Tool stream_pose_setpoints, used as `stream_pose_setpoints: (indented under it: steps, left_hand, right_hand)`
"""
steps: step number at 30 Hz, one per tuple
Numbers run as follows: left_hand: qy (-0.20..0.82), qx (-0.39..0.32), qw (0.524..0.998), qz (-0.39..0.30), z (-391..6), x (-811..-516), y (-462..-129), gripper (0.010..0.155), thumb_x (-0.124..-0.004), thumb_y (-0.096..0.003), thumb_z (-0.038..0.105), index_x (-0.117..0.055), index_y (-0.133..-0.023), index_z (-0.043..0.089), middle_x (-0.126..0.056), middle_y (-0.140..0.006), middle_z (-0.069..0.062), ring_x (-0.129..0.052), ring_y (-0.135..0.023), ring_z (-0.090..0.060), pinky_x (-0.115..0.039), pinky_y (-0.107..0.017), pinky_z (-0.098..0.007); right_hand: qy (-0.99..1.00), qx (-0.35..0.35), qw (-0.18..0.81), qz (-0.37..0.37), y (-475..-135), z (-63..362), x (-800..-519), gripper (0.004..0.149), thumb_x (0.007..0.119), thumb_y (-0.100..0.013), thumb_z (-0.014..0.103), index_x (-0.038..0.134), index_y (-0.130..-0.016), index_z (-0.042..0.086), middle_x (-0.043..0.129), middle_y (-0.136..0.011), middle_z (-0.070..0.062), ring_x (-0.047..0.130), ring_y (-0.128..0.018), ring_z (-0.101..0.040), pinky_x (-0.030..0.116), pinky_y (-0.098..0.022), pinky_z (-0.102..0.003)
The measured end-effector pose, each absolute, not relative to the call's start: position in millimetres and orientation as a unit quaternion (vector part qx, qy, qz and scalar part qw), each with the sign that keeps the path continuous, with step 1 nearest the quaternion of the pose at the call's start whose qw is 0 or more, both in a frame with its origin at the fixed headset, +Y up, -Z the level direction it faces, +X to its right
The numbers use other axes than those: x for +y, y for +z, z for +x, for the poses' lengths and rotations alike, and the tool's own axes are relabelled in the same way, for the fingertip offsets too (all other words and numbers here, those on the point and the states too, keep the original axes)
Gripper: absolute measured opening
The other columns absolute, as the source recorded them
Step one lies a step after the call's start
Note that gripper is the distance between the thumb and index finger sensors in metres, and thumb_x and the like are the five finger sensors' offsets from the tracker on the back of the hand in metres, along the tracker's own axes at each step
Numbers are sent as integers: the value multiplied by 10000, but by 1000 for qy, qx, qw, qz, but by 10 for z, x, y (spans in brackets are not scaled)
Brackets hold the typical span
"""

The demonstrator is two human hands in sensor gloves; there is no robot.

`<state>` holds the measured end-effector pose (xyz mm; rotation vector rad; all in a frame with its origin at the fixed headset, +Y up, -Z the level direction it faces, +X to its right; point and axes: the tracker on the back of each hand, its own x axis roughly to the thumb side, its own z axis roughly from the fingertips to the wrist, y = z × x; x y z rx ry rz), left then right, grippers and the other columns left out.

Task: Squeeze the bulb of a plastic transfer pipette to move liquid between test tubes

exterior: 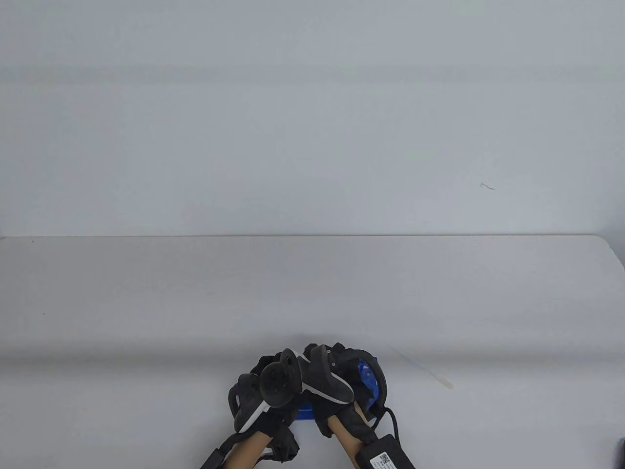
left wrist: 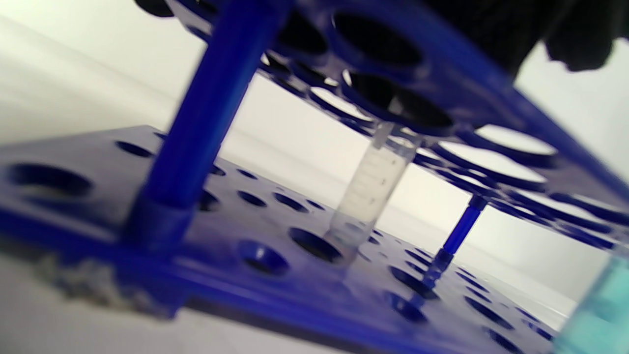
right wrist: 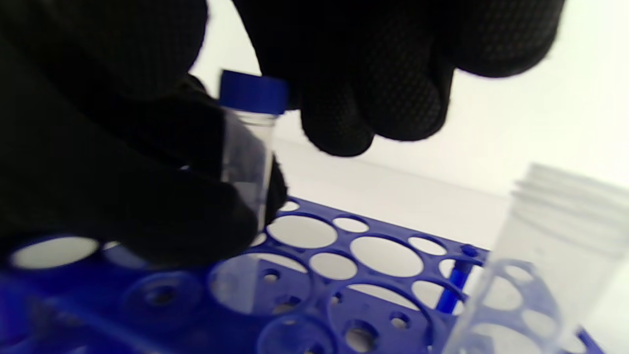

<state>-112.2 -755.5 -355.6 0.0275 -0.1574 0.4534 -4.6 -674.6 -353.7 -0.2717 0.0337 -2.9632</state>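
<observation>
A blue test tube rack (exterior: 367, 376) sits at the table's near edge, mostly hidden under both hands. My right hand (exterior: 332, 381) grips a clear tube with a blue cap (right wrist: 253, 93) above the rack (right wrist: 383, 255), with fingers (right wrist: 344, 108) curled beside the cap. My left hand (exterior: 273, 386) lies over the rack's top plate (left wrist: 442, 78); its grip is hidden. A clear graduated tube (left wrist: 368, 191) stands in the rack. An open threaded tube (right wrist: 550, 236) and a tube of teal liquid (left wrist: 599, 309) stand nearby. The clear pipette (exterior: 421, 366) lies on the table to the right.
The white table (exterior: 195, 303) runs back to a pale wall. A cable and a labelled black box (exterior: 385, 457) hang from my right wrist at the near edge.
</observation>
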Motion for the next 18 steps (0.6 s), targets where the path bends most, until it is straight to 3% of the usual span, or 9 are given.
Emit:
stream_pose_setpoints:
  steps: [2,3,10,18]
  left_hand:
    - [224,-78,971,14,-1121,-7555,-3555,506,-791,-416,575,-760,-901,433,-563,-1077,43,-461,-951,-229,-392,-804,-547]
    - [224,-78,971,14,-1121,-7555,-3556,506,-791,-417,575,-760,-901,433,-563,-1076,42,-460,-951,-230,-392,-804,-547]
    - [224,-78,971,13,-1122,-7556,-3556,506,-791,-416,576,-759,-901,434,-564,-1076,44,-461,-951,-229,-392,-804,-546]
    - [224,-78,971,14,-1121,-7556,-3556,508,-792,-415,575,-760,-901,432,-565,-1076,42,-461,-951,-229,-393,-804,-546]
  right_hand:
    - [-991,20,94,-98,-3532,-65,-6746,552,797,-375,463,861,-827,154,1035,-629,-21,955,-430,-215,770,-426,-470]
    - [-990,20,92,-103,-3517,-71,-6730,540,802,-378,445,857,-828,152,1033,-627,-17,955,-429,-211,771,-428,-469]
    - [-983,29,89,-156,-3472,-104,-6671,475,867,-375,329,853,-841,237,988,-793,-82,922,-534,-236,735,-493,-486]
    - [-990,81,3,-116,-3444,206,-6253,483,856,-378,346,849,-845,223,998,-772,-75,926,-526,-236,738,-490,-487]
